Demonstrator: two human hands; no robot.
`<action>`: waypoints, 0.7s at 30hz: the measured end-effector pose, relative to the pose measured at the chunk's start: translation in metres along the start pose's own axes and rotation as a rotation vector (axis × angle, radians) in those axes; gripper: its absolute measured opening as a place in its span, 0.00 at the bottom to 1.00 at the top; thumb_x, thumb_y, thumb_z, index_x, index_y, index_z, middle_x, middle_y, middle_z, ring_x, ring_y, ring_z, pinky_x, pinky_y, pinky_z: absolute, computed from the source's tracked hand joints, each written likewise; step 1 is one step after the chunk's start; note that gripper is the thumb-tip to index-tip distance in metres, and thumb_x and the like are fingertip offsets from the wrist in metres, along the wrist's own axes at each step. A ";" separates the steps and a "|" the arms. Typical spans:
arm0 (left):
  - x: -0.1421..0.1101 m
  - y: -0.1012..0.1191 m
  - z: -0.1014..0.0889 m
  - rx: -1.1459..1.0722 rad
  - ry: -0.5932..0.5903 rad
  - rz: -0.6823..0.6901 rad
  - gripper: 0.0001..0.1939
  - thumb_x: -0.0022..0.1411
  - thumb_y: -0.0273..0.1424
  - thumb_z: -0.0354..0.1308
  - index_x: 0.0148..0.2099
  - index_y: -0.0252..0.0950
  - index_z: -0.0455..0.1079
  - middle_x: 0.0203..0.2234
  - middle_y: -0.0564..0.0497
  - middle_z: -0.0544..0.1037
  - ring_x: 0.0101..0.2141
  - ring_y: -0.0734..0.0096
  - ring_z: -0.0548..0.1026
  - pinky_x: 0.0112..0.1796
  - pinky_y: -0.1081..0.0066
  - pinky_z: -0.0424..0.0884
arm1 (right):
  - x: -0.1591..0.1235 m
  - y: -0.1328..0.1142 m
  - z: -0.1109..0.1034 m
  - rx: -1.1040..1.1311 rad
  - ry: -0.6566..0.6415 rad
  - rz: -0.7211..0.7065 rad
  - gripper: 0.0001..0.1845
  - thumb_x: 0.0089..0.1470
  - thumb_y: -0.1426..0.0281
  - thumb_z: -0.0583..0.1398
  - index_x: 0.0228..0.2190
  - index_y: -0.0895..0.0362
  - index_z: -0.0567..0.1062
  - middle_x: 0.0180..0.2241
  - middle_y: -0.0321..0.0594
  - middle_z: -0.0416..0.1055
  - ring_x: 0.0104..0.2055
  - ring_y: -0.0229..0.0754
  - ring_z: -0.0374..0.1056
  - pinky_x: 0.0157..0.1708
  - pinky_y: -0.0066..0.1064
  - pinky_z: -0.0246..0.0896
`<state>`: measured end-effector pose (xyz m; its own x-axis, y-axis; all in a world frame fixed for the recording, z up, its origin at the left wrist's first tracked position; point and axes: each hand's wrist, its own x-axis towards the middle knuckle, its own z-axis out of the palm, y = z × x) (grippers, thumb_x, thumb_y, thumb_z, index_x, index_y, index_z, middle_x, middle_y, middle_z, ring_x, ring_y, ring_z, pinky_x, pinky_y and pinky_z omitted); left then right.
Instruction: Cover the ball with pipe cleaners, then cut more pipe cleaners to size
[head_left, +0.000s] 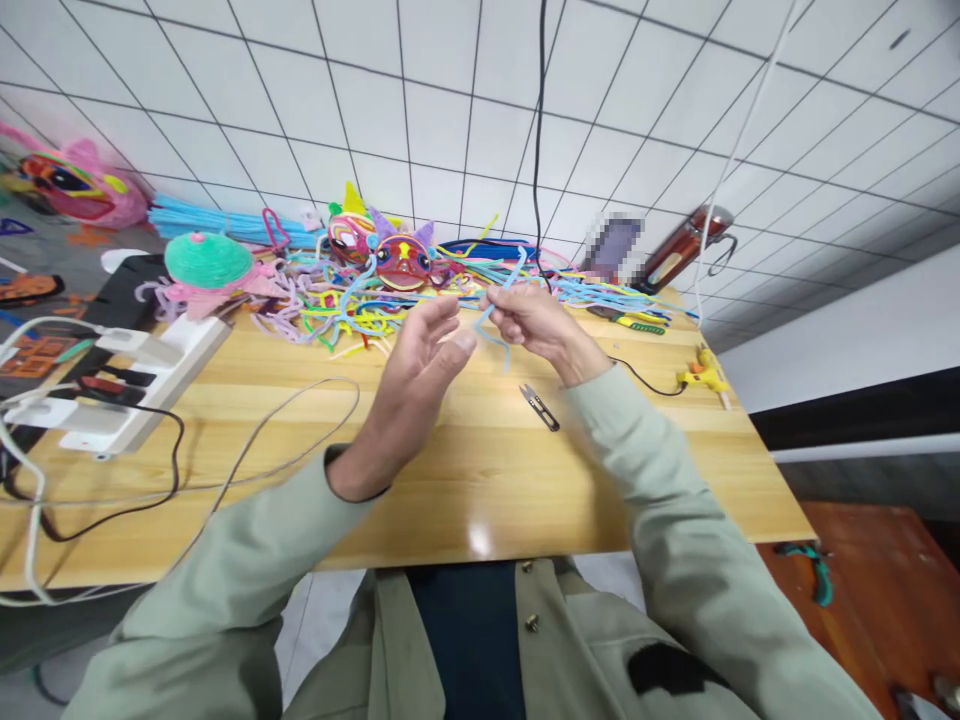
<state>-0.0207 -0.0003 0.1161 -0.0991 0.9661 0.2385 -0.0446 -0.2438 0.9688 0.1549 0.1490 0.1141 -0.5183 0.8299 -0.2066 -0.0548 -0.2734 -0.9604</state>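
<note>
Between the thumb and fingers of my right hand point(534, 325) is a light blue pipe cleaner point(489, 335), bent, with one end sticking up and the other hanging below. My left hand point(427, 370) is raised just to the left of it, fingers apart and curved, with nothing in it. Both hands hover over the wooden table point(465, 480). A pair of thread snips point(540, 408) lies on the tabletop below my right hand. Behind the hands spreads a heap of coloured pipe cleaners point(360, 318), with a red and purple mask-like figure point(403, 260) on it.
A white power strip point(154, 385) with cables stands at the left. Near it is a green and pink pipe-cleaner figure point(208, 262). A yellow glue gun point(703, 375), a utility knife point(637, 323) and a brown flask point(686, 248) are at the right. A tiled wall rises behind.
</note>
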 end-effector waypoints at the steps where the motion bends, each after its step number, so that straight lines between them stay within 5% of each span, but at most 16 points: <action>1: -0.003 -0.005 0.007 -0.024 -0.017 -0.044 0.28 0.71 0.47 0.65 0.65 0.40 0.68 0.68 0.40 0.74 0.68 0.51 0.72 0.66 0.54 0.71 | -0.018 0.000 0.000 -0.004 -0.068 -0.018 0.18 0.62 0.60 0.73 0.31 0.61 0.78 0.19 0.30 0.70 0.14 0.25 0.53 0.13 0.18 0.44; 3: -0.009 -0.012 0.019 -0.031 -0.114 -0.119 0.25 0.71 0.50 0.65 0.60 0.39 0.72 0.63 0.41 0.78 0.66 0.50 0.73 0.65 0.54 0.71 | -0.048 0.001 -0.001 -0.017 -0.155 -0.049 0.26 0.52 0.52 0.78 0.32 0.62 0.80 0.20 0.31 0.72 0.15 0.25 0.55 0.13 0.19 0.45; 6: -0.016 -0.019 0.035 -0.042 -0.242 -0.190 0.24 0.73 0.55 0.62 0.44 0.37 0.76 0.41 0.45 0.83 0.49 0.57 0.81 0.55 0.59 0.76 | -0.077 0.004 -0.005 -0.041 -0.182 -0.073 0.31 0.49 0.46 0.77 0.33 0.62 0.81 0.18 0.30 0.70 0.16 0.27 0.56 0.13 0.20 0.44; 10: -0.026 -0.030 0.055 -0.277 -0.266 -0.378 0.29 0.67 0.59 0.66 0.40 0.36 0.76 0.20 0.58 0.65 0.23 0.72 0.68 0.30 0.70 0.71 | -0.090 0.008 -0.016 -0.066 -0.103 -0.113 0.32 0.52 0.43 0.75 0.34 0.61 0.80 0.17 0.28 0.65 0.17 0.28 0.54 0.16 0.21 0.44; 14: -0.034 -0.042 0.067 -0.369 -0.275 -0.473 0.31 0.66 0.61 0.66 0.45 0.35 0.77 0.19 0.63 0.54 0.19 0.78 0.48 0.20 0.75 0.49 | -0.088 0.011 -0.029 -0.061 -0.032 -0.164 0.30 0.54 0.43 0.72 0.31 0.59 0.78 0.17 0.28 0.62 0.18 0.30 0.52 0.17 0.23 0.43; 21: -0.051 -0.062 0.081 -0.203 -0.426 -0.511 0.36 0.67 0.64 0.61 0.46 0.32 0.80 0.19 0.61 0.57 0.21 0.76 0.51 0.23 0.72 0.49 | -0.081 0.019 -0.031 -0.312 0.047 -0.175 0.23 0.64 0.58 0.61 0.21 0.57 0.73 0.15 0.30 0.58 0.19 0.31 0.51 0.20 0.26 0.45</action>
<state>0.0677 -0.0278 0.0488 0.3804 0.9033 -0.1983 -0.1712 0.2795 0.9447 0.2221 0.0914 0.1072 -0.4838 0.8745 -0.0352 0.1279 0.0309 -0.9913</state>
